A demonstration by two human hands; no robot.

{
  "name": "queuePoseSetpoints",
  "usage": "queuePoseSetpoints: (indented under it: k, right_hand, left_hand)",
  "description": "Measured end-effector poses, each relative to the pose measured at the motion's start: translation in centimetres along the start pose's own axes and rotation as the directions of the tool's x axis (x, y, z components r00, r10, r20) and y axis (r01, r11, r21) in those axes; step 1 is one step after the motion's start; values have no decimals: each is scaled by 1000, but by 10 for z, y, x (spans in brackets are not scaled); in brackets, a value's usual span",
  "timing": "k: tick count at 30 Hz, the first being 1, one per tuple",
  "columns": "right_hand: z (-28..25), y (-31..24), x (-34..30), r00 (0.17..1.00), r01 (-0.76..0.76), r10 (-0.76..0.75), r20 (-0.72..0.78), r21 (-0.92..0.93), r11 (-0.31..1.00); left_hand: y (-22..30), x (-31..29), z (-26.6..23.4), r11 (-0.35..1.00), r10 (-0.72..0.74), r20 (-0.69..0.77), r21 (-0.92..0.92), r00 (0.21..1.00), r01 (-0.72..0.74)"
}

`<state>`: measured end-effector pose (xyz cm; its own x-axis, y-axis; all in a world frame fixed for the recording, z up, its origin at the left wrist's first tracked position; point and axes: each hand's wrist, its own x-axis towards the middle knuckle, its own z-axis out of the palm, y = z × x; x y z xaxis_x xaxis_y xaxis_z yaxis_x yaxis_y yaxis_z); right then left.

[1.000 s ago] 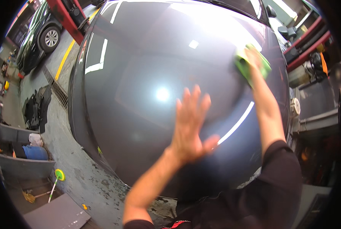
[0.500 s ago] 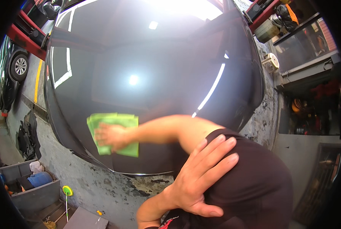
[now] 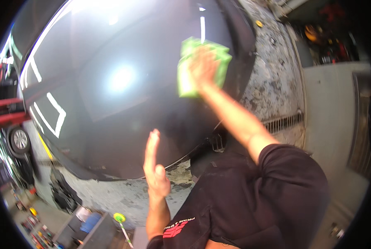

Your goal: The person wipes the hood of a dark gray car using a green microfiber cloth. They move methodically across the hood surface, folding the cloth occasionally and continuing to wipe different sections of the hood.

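A folded green cloth (image 3: 185, 81) lies on the glossy dark car hood (image 3: 123, 112), toward its right side. My right hand (image 3: 203, 68) presses flat on top of the cloth with its fingers spread out, somewhat blurred. The right arm reaches out straight from a dark short sleeve. In front of my body, near the hood's near edge, my left hand (image 3: 155, 170) is raised with its fingers stretched out, seen edge-on and holding nothing. Bright lamp reflections show on the hood.
At the lower left stands a grey bin (image 3: 100, 232) with a blue item inside, beside a green round-headed tool (image 3: 119, 217) with a pale handle. Another car's wheel (image 3: 19, 140) and a red lift arm (image 3: 5, 112) are at the far left. A floor grate (image 3: 283, 123) runs at right.
My right hand has slid the green cloth from the hood's near left to its right side. My left hand has moved left, away from my right shoulder. The view has turned and shifted right.
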<state>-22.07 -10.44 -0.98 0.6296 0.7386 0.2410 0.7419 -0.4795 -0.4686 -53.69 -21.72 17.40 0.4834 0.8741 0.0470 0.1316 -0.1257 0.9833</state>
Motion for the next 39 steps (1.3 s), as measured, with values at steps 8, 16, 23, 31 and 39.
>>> queuePoseSetpoints:
  k: [8,16,23,31,39]
  right_hand:
    - [-56,-66,-184,486,488,-696,530,496,718]
    - [-233,284,-290,807,10,13,591,-35,999]
    - [-300,465,-583,170,-449,657,735,-536,715]
    - [-167,540,-687,159,-856,684,712,-246,455]
    - [-63,508,-461,557,-803,403,726,348,483]
  left_hand:
    - [-132,70,31,825,32,60,562,998,-61]
    - [-185,114,-30,173,166,67,980,984,-96]
    - [-184,179,33,384,164,-688,705,707,597]
    - [-225,29,321,29,-22,290,957,957,-290]
    - [-177,218,290,171,197,398,886,896,-431]
